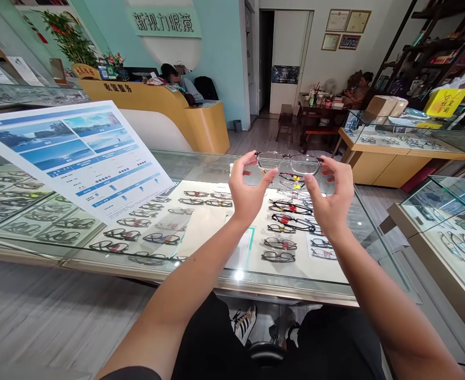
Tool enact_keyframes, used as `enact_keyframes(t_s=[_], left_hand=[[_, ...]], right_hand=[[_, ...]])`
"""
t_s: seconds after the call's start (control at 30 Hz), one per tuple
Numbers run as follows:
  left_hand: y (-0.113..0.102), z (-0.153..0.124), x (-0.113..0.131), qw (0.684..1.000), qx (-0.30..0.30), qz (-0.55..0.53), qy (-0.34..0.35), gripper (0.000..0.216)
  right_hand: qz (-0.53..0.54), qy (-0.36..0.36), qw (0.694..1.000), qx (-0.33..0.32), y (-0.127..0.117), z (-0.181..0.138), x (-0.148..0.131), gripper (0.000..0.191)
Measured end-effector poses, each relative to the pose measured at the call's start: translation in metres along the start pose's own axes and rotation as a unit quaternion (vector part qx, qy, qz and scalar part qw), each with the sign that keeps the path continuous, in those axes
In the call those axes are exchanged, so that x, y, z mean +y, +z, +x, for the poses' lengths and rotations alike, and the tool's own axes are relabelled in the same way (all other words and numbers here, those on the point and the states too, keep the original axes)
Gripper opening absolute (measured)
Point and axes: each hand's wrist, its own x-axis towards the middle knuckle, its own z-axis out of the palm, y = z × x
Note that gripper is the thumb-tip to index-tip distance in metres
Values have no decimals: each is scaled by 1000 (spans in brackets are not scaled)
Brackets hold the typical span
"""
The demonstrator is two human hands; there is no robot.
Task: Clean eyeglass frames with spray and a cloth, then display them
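Note:
A pair of eyeglasses (pixel 288 163) with dark upper rims and clear lower rims is held up above the glass display counter (pixel 200 163). My left hand (pixel 249 191) grips its left end between thumb and fingers. At the other end, my right hand (pixel 332 194) pinches the frame in the same way. Behind and below the hands, inside the counter, several eyeglass frames (pixel 278 257) lie in rows, some with red or yellow tags. Left of my hands stands a tilted printed sheet (pixel 93 158) with landscape pictures and blue bands.
A beige sheet (pixel 202 232) lies in the middle of the counter. Another display case (pixel 454 232) is close on the right. Beyond stands a yellow reception desk (pixel 204 124) with a person behind it. A second person sits at a dark table (pixel 319 108) at the back.

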Motion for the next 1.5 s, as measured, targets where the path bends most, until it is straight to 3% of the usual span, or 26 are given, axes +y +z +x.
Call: enact_keyframes(t_s=[0.17,0.33,0.5,0.67,1.0,1.23,1.5], left_hand=[[10,14,4,999,-5,-12,36,64],[19,77,26,994,-22,-32,101,70],[18,128,63,987,-35,-49,147,73],[9,120,88,993,-39,-19,113,57],[12,101,98,993,-38,18,114,51],[20,101,83,988,-31,3,150,55],[16,104,70,983,-43,-32,175,70]], right_hand=[[-32,-22,999,16,-6,14,12,39],[-39,-51,998,-16,-29,75,16,45],[-46,-83,995,-32,-65,136,-6,49],[-59,-65,995,-46,-79,135,-21,44],[-133,24,985,-112,-85,129,-38,30],[-147,33,979,-134,-87,133,-36,16],[-179,30,976,-120,-85,131,-36,15]])
